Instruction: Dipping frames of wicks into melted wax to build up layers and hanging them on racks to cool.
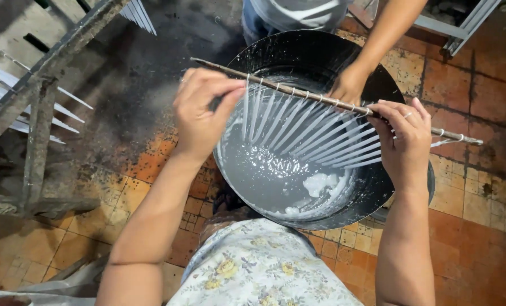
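Observation:
My left hand (203, 110) and my right hand (403, 136) each grip a thin wooden stick (315, 97) held level over a big black pan (321, 54). Several white wax-coated candles (298, 127) hang from the stick on strings, swung sideways to the right above the pale grey liquid wax (264, 170) in the pan. A white lump of set wax (321, 182) floats near the pan's near edge. Another person's hand (349, 85) rests on the far side of the pan, just behind the stick.
The other person stands beyond the pan at the top. A metal and wood rack (37, 85) with more white candles hanging (66, 110) stands at the left. The floor is worn orange tile (479, 238), blackened around the pan. My flowered clothing (258, 266) fills the bottom.

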